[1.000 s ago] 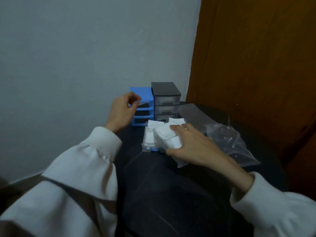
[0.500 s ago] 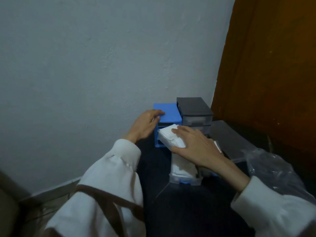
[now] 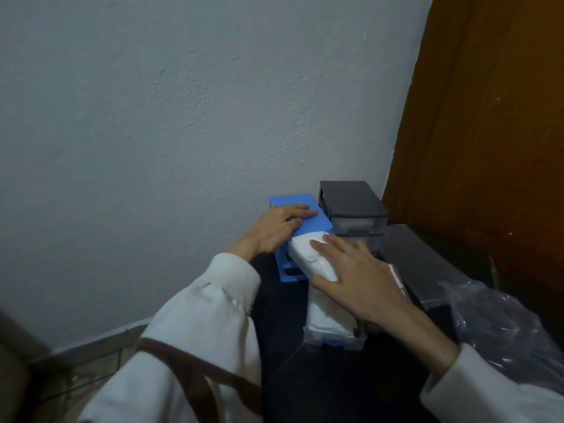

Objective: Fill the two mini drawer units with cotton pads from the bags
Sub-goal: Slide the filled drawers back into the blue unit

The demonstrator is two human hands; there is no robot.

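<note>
Steadying blue drawer unit [image 3: 308,222] with flat, open left hand [image 3: 276,230]. Pressing stacked cotton pads [image 3: 311,253] into its top drawer, at twelve o'clock, under spread right hand [image 3: 355,279]. Best keeping pressure even, sliding straight.

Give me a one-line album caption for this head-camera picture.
Left hand steadies the blue drawer unit while right hand slides in a drawer of cotton pads.

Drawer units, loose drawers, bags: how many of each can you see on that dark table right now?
Drawer units: 2, blue unit and grey unit
Drawers out with pads: 2, upper drawer going into the blue unit, lower drawer on the table
Plastic bags: 2, flat bag and crumpled bag
Total: 6
</note>
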